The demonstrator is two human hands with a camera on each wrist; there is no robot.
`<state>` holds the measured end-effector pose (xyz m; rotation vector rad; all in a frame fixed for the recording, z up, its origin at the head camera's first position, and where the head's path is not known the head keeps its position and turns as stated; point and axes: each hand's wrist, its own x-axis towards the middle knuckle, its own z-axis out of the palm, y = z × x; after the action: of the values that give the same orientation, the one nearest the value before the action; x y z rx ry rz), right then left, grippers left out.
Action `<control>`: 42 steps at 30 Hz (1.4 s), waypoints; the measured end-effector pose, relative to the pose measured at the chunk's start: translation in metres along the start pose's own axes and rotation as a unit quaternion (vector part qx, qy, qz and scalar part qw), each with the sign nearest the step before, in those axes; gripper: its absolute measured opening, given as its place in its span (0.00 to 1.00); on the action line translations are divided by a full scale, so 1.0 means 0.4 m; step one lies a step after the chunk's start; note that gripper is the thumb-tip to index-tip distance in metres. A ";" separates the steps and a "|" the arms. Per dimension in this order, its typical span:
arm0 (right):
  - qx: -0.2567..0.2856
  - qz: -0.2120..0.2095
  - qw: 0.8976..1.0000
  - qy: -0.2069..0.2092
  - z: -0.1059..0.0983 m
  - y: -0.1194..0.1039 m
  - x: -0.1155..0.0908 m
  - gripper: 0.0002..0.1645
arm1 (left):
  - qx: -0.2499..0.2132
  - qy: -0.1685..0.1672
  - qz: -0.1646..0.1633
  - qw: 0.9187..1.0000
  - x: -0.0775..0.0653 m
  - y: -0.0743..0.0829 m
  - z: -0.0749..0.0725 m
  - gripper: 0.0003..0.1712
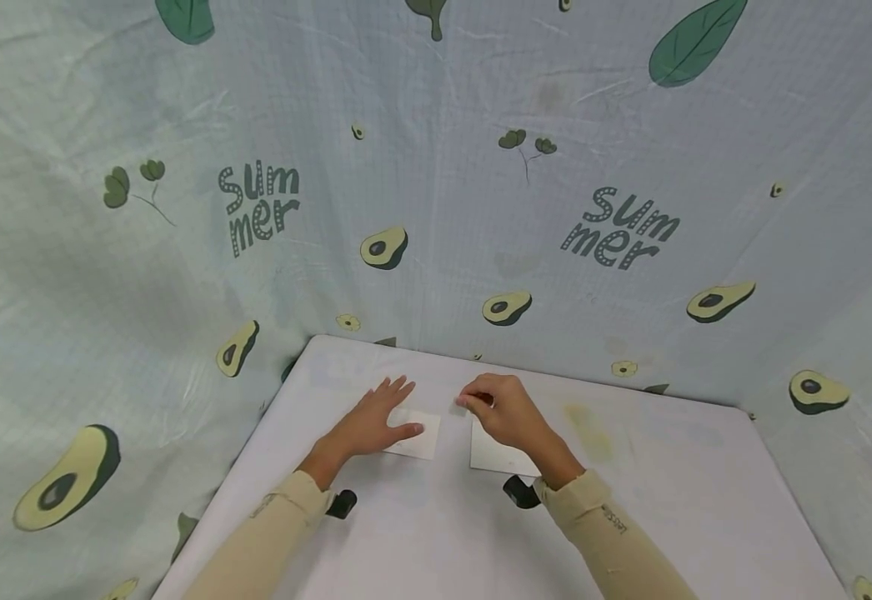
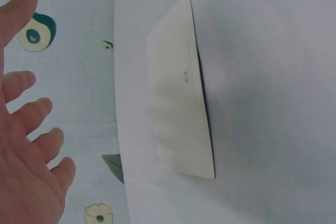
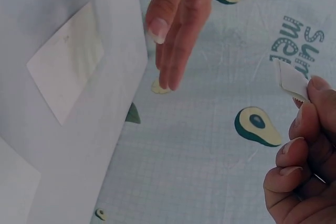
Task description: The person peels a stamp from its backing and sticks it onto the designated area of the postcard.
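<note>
My right hand (image 1: 507, 414) pinches a small white folded piece (image 3: 292, 80), like paper or tape with a serrated edge, between thumb and index finger. It is held up above the table, beside the far edge of the right white card (image 1: 492, 455). With fingers spread and straight, my left hand (image 1: 373, 422) hovers over the left white card (image 1: 425, 440), covering part of it in the head view. The left wrist view shows that card (image 2: 178, 93) flat on the table with faint small print along one side. Nothing is in the left hand (image 3: 181, 14).
The white table (image 1: 421, 550) backs onto a hanging cloth (image 1: 436, 200) printed with avocados, leaves and lettering. A yellowish stain (image 1: 589, 432) marks the tabletop right of the cards. Black wrist cameras sit under both cuffs.
</note>
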<state>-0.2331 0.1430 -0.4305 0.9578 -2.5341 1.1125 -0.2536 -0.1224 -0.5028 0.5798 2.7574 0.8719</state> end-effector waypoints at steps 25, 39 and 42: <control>-0.022 0.022 0.999 -0.040 0.003 -0.005 0.007 0.05 | -0.221 -0.037 0.118 0.967 -0.007 0.109 -0.036 0.36; -0.009 0.030 0.998 -0.048 0.001 -0.001 0.010 0.05 | -0.336 -0.060 0.091 0.936 -0.004 0.148 -0.044 0.28; -0.006 0.031 0.998 -0.049 0.003 0.001 0.008 0.05 | -0.344 -0.054 0.087 0.934 -0.003 0.153 -0.042 0.26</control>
<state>-0.2357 0.1407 -0.4300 0.9590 -2.6619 1.0913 -0.2385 -0.0853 -0.4534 0.6961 2.1043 1.6714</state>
